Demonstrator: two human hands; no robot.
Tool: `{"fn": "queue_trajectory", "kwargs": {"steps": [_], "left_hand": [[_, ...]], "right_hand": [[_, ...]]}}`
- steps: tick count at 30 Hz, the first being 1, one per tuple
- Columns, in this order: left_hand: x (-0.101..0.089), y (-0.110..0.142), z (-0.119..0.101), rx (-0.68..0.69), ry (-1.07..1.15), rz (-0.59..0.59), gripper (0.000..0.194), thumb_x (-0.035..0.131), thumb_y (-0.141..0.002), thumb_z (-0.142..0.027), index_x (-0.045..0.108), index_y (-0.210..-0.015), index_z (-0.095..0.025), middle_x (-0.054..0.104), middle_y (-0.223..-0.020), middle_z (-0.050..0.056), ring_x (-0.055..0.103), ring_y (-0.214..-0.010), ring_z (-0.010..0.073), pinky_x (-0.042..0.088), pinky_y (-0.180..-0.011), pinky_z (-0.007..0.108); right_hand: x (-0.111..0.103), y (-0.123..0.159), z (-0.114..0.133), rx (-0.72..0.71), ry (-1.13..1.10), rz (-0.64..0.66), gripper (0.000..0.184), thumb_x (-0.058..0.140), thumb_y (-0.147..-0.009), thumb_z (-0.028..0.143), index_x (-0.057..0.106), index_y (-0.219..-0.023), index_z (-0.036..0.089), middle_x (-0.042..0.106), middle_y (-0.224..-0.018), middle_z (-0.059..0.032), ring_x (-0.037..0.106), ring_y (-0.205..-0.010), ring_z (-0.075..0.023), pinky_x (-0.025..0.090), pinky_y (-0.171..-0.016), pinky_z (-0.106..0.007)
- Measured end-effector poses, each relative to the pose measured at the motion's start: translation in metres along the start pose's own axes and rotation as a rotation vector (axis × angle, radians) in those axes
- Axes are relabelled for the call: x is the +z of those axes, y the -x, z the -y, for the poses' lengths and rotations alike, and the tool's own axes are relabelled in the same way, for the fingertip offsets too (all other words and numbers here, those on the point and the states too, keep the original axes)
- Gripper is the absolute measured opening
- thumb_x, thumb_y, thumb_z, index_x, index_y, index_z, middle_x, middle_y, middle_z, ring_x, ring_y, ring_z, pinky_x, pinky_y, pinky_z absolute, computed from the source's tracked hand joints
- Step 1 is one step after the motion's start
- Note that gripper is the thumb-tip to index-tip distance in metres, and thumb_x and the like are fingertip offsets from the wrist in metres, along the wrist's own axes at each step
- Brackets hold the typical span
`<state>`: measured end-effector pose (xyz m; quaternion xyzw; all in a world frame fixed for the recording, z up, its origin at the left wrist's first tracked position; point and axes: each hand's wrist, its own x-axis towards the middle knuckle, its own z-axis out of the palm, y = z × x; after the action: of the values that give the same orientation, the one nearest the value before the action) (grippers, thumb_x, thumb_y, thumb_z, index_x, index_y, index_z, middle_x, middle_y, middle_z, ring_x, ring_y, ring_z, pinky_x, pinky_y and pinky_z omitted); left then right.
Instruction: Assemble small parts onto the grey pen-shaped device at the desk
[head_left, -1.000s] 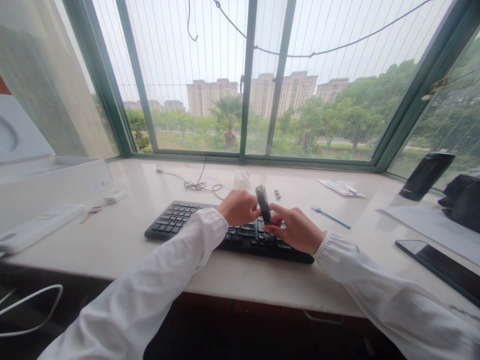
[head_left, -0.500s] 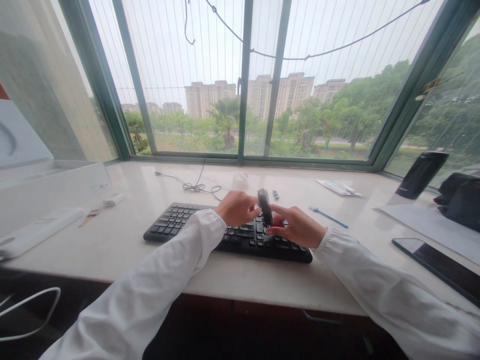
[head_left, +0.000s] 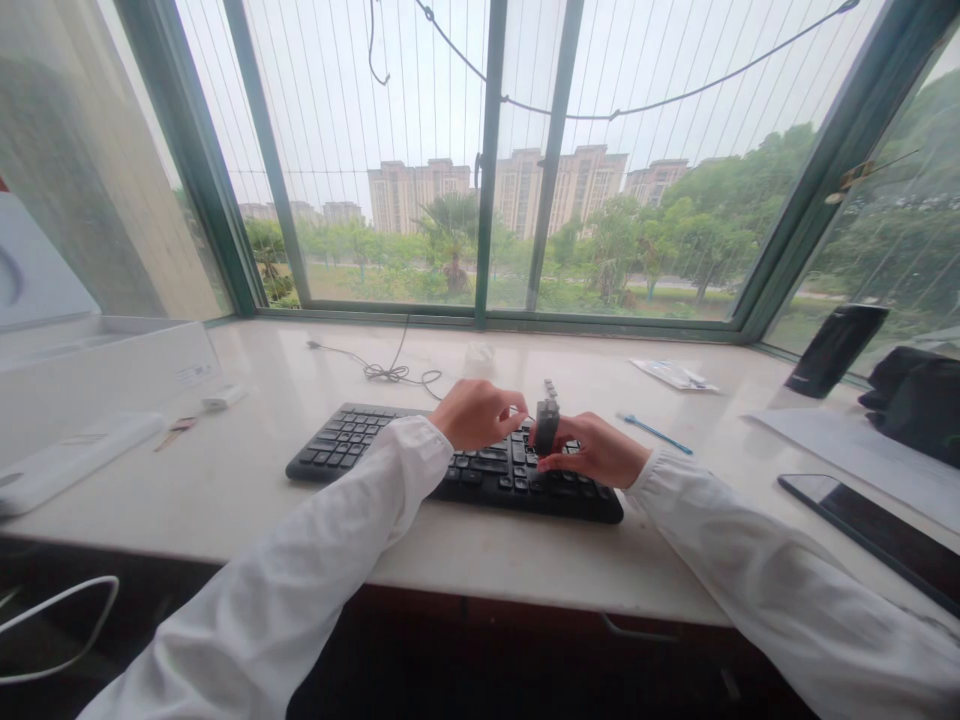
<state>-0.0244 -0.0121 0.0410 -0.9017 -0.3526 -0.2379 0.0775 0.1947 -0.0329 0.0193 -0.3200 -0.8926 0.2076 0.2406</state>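
Soft daylight from the window (head_left: 491,140) puts glare on the tabletop (head_left: 600,375).

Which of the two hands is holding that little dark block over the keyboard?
The right hand: its fingers grip the dark block over the keyboard. The left hand, fingers curled beside the block, appears to hold nothing.

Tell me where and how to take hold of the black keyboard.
Probably best: grip the keyboard at both short ends, left hand from the left, right hand from the right, since it lies flat, long and narrow on the counter.
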Motion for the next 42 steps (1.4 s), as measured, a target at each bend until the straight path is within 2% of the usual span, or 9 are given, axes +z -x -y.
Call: {"fn": "queue_trajectory", "kwargs": {"steps": [3, 9, 15, 21, 25, 30, 34, 42], "left_hand": [[0.0, 0.0, 0.0, 0.002, -0.001, 0.005, 0.021, 0.053, -0.086, -0.032, 0.072, -0.092, -0.026, 0.07, -0.069, 0.0, 0.062, -0.062, 0.0178, 0.041, -0.061, 0.028], [0.001, 0.001, 0.001, -0.008, -0.003, 0.03, 0.022, 0.051, -0.088, -0.036, 0.071, -0.094, -0.028, 0.07, -0.07, -0.001, 0.063, -0.064, 0.0171, 0.044, -0.065, 0.029], [0.001, 0.001, 0.0, 0.003, 0.001, 0.043, 0.022, 0.053, -0.087, -0.038, 0.072, -0.093, -0.028, 0.071, -0.072, -0.002, 0.065, -0.065, 0.0161, 0.043, -0.064, 0.027], [0.003, 0.002, 0.001, 0.027, -0.026, 0.062, 0.022, 0.053, -0.087, -0.039, 0.072, -0.094, -0.029, 0.07, -0.067, -0.002, 0.065, -0.066, 0.0167, 0.043, -0.062, 0.026], [0.005, 0.002, 0.002, 0.023, -0.038, 0.075, 0.024, 0.052, -0.088, -0.041, 0.072, -0.094, -0.028, 0.07, -0.068, -0.001, 0.065, -0.066, 0.0171, 0.042, -0.062, 0.026], [0.006, 0.002, 0.003, 0.013, -0.005, 0.094, 0.022, 0.054, -0.087, -0.04, 0.071, -0.096, -0.029, 0.072, -0.075, -0.002, 0.066, -0.069, 0.0162, 0.042, -0.063, 0.026], [0.005, 0.002, 0.003, 0.005, 0.005, 0.099, 0.021, 0.054, -0.087, -0.039, 0.071, -0.094, -0.029, 0.071, -0.072, -0.003, 0.065, -0.067, 0.0154, 0.041, -0.062, 0.025], [0.008, 0.002, 0.005, -0.007, -0.006, 0.096, 0.023, 0.054, -0.087, -0.039, 0.072, -0.093, -0.028, 0.068, -0.066, -0.001, 0.063, -0.064, 0.0153, 0.041, -0.062, 0.025]], "right_hand": [[0.0, 0.0, 0.001, 0.001, 0.002, 0.009, 0.033, 0.067, -0.079, 0.046, 0.06, -0.094, 0.018, 0.067, -0.071, 0.0001, 0.06, -0.061, -0.0128, 0.044, -0.059, -0.022], [0.002, 0.001, 0.0, 0.107, -0.121, 0.023, 0.033, 0.069, -0.077, 0.046, 0.06, -0.092, 0.018, 0.07, -0.08, -0.0033, 0.064, -0.07, -0.0175, 0.048, -0.062, -0.026], [0.002, -0.001, 0.0, 0.08, -0.155, 0.006, 0.03, 0.069, -0.077, 0.042, 0.06, -0.091, 0.018, 0.07, -0.084, -0.0048, 0.065, -0.076, -0.0192, 0.051, -0.069, -0.03], [0.003, -0.001, -0.002, 0.131, -0.185, -0.026, 0.037, 0.072, -0.074, 0.043, 0.059, -0.098, 0.017, 0.069, -0.082, -0.0039, 0.064, -0.073, -0.0179, 0.051, -0.068, -0.029], [0.003, 0.0, -0.002, 0.094, -0.151, -0.016, 0.031, 0.069, -0.077, 0.045, 0.061, -0.089, 0.017, 0.065, -0.078, -0.0023, 0.06, -0.071, -0.0157, 0.048, -0.067, -0.027], [0.004, 0.001, -0.004, 0.099, -0.301, -0.047, 0.03, 0.069, -0.077, 0.044, 0.059, -0.083, 0.016, 0.061, -0.077, -0.0019, 0.056, -0.073, -0.0148, 0.047, -0.068, -0.027], [0.003, 0.003, -0.008, 0.11, -0.45, -0.061, 0.032, 0.068, -0.079, 0.045, 0.056, -0.085, 0.016, 0.06, -0.076, -0.0022, 0.056, -0.073, -0.0143, 0.047, -0.066, -0.028], [-0.003, 0.0, -0.015, 0.238, -0.479, -0.139, 0.046, 0.078, -0.062, 0.053, 0.06, -0.081, 0.015, 0.061, -0.069, -0.0009, 0.056, -0.065, -0.0135, 0.047, -0.061, -0.028]]}}
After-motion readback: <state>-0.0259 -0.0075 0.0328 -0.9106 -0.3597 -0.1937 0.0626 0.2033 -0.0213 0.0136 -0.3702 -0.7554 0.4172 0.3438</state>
